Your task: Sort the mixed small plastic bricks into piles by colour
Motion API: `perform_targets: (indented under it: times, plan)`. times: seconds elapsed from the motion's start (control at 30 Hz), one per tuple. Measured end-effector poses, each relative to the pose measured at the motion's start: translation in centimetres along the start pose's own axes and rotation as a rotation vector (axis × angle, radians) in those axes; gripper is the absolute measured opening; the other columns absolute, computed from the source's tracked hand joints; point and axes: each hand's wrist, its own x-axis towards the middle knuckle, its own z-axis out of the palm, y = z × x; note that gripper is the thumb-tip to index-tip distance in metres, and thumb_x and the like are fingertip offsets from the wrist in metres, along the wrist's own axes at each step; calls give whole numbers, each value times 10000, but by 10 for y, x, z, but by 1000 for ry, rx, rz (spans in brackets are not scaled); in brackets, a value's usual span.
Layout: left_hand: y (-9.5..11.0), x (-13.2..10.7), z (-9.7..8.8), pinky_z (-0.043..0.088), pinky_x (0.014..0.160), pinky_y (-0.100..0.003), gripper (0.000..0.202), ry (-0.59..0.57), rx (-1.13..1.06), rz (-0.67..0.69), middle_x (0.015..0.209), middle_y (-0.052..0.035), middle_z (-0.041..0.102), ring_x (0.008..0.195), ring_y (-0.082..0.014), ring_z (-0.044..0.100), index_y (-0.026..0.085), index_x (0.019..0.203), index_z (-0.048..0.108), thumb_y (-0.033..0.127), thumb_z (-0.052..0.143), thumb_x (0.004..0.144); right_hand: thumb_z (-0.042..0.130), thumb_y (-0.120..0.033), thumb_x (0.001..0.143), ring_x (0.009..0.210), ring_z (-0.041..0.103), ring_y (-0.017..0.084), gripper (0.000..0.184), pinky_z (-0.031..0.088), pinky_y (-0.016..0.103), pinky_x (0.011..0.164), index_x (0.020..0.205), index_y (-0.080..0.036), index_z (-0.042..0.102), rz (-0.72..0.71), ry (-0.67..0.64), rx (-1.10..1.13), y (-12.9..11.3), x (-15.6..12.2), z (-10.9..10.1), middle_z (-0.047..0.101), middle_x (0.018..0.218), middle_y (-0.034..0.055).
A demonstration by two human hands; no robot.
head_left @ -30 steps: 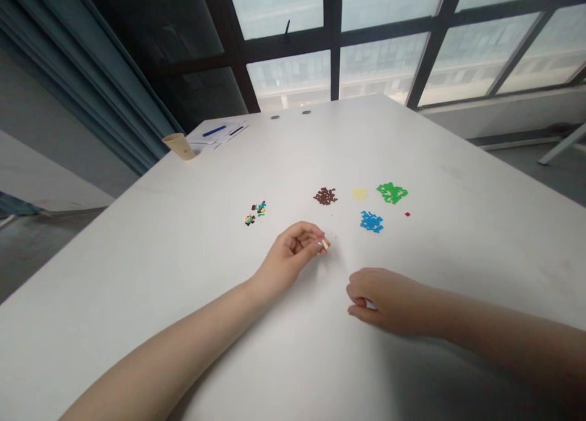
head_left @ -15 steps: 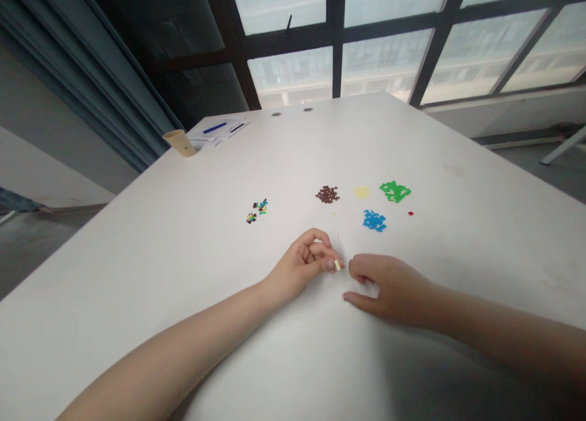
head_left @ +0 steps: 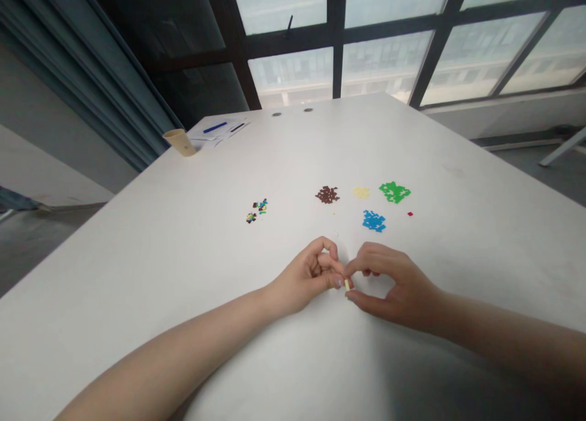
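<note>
Between the thumb and fingers of my left hand is a small pale yellow block, too small to make out in detail. My right hand meets it from the other side, index finger at its far end and thumb at its near end. Both hands are low over the white table. Beyond them lie sorted heaps of small pieces: brown, pale yellow, green and blue. A lone red piece lies right of the blue heap.
Left of the heaps sit two small multicoloured clusters, one nearer and one farther. At the far left edge stand a paper cup and papers with a blue pen on them. Windows are behind the table.
My left hand has moved slightly right and nearer with the yellow block. My right hand has closed its thumb and index finger onto the block's ends.
</note>
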Motion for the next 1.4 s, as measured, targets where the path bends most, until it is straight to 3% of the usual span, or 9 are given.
perform_targets:
  times: [0.27,0.43,0.6,0.77,0.93,1.1,1.4]
  plan:
    - [-3,1,-4,392,640,-223,260,-7,72,-42,711,6,602,671,-98,553,182,817,396,252,633,735,571,-176,733,631,481,107,68,392,232,582,796,-200,582,-34,25,5,-1,1,-2,531,670,0]
    - [-2,1,-10,382,699,-249,227,-198,400,-170,775,-21,530,742,-114,483,149,835,498,375,500,811,564,-188,730,618,474,110,68,387,234,559,796,-202,573,-29,44,-37,0,1,-5,531,662,-2]
    - [-3,0,-14,346,578,-203,215,-242,725,-157,728,-8,510,640,-93,418,152,897,551,341,489,817,565,-262,738,595,449,121,88,361,251,565,798,-202,588,29,143,-219,14,12,-22,496,635,-6]
    - [-6,3,-17,333,548,-191,217,-265,761,-136,700,-10,509,612,-83,411,131,897,557,315,461,833,564,-340,727,569,431,127,182,335,251,559,819,-190,611,307,308,-484,65,33,-59,479,633,-4]
    - [-4,3,-17,340,549,-190,215,-264,786,-114,694,-9,517,607,-81,411,129,883,566,312,467,829,564,-369,701,730,524,180,217,346,272,615,815,-213,662,562,148,-711,111,52,-77,607,796,32]
    - [-5,2,-18,341,542,-184,209,-265,785,-107,703,-13,530,604,-80,425,136,888,573,310,475,825,572,-397,670,755,556,193,251,361,284,619,841,-250,683,802,35,-736,119,68,-69,644,838,37]
    - [-4,2,-19,350,543,-177,184,-257,728,-119,704,-12,531,602,-77,430,137,895,574,283,498,811,590,-390,645,826,568,237,257,375,354,699,833,-249,695,884,10,-739,127,77,-60,653,882,57]
